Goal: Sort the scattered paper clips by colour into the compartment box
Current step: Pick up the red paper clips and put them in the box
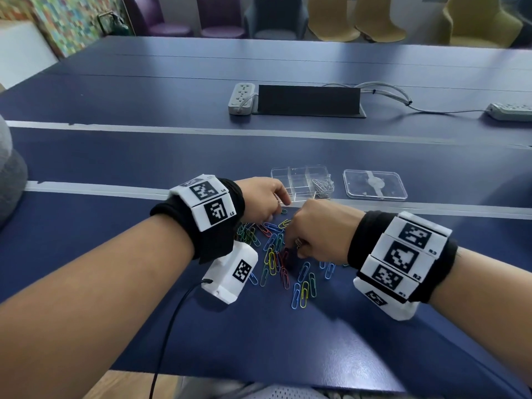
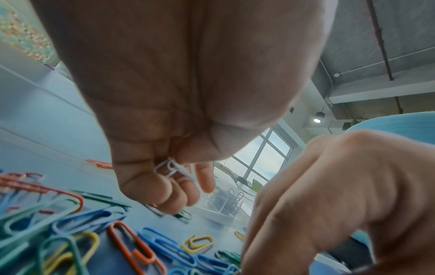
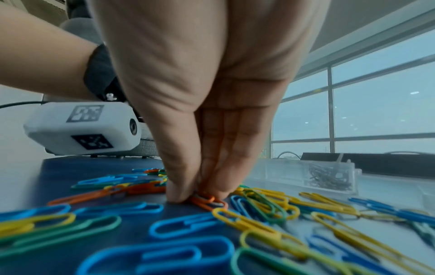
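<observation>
Dozens of coloured paper clips (image 1: 276, 254) lie loose on the blue table (image 1: 144, 156), blue, yellow, green and orange-red ones tangled in a low heap near the person, just in front of the clear compartment box (image 1: 302, 181). They are slim wire loops with a glossy coat, and they lie flat with no common heading; many in the near part of the heap run their long axis roughly near to far, while others cross them at a slant. The left hand (image 1: 263, 198) hovers over the far left edge of the heap, fingers curled in, and the left wrist view shows them closed round a small bunch of white paper clips (image 2: 170, 167) tucked against the palm, too bundled to tell which way they point. The right hand (image 1: 315, 230) is down in the middle of the heap, and in the right wrist view the thumb and fingers (image 3: 219, 178) are drawn together on an orange clip (image 3: 207, 201), which lies flat on the table with its long axis slanting toward the near right. The box sits open just beyond both hands, long side running left to right, and its far right compartment holds a pile of silver-grey clips (image 1: 324, 185); the other compartments look bare from the head view. Its clear lid (image 1: 375, 184) lies flat on the table just right of the box, apart from it. Farther off sit a white power strip (image 1: 241, 99) and a black cable hatch (image 1: 309, 100).
</observation>
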The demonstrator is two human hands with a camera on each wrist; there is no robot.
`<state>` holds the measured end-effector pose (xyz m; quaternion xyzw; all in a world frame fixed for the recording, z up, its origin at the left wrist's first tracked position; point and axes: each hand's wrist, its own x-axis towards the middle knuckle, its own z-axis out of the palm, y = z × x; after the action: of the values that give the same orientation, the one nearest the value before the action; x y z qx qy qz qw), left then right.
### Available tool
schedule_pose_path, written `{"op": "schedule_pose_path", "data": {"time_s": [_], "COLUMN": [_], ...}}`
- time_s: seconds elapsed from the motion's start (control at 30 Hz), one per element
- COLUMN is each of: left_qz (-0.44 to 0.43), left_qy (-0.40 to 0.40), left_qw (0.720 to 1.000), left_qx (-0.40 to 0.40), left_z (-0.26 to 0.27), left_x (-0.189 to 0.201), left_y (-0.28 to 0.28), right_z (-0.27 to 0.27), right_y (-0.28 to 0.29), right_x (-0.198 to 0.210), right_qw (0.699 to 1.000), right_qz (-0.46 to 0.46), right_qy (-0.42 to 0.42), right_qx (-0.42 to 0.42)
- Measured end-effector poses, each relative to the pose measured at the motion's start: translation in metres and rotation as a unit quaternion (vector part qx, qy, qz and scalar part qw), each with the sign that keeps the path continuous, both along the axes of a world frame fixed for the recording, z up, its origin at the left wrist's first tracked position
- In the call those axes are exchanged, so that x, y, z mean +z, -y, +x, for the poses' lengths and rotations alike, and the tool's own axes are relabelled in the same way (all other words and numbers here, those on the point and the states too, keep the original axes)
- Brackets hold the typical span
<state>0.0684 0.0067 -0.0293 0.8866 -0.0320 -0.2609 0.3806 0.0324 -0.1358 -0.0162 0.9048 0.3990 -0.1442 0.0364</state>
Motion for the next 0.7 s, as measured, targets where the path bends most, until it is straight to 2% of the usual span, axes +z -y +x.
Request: {"op": "schedule_pose_path", "data": {"time_s": [0.17, 0.27, 0.4, 0.5, 0.57, 0.7], "left_qz": [-0.064, -0.105, -0.149, -0.163, -0.149, -0.138], "left_qy": [-0.024, -0.024, -0.014, -0.004, 0.013, 0.042], "left_qw": [0.997, 0.994, 0.988, 0.984, 0.986, 0.985], "left_qx": [0.019, 0.012, 0.044, 0.069, 0.074, 0.098], "left_z": [0.003, 0.002, -0.002, -0.002, 0.000, 0.007], "left_x": [-0.001, 0.000, 0.001, 0.002, 0.003, 0.006], "left_y": [0.001, 0.000, -0.001, 0.000, 0.003, 0.013], "right_z": [-0.003, 0.003, 0.017, 0.027, 0.038, 0.068], "right_y": [0.003, 0.004, 0.013, 0.021, 0.027, 0.035], "right_x": [0.000, 0.001, 0.005, 0.006, 0.008, 0.011], "right_qw": [1.000, 0.993, 0.950, 0.908, 0.888, 0.885], "right_qz": [0.018, 0.081, 0.216, 0.289, 0.304, 0.275], "right_qy": [0.006, 0.011, 0.009, -0.052, -0.068, -0.007], "right_qx": [-0.012, -0.089, -0.226, -0.298, -0.337, -0.376]}}
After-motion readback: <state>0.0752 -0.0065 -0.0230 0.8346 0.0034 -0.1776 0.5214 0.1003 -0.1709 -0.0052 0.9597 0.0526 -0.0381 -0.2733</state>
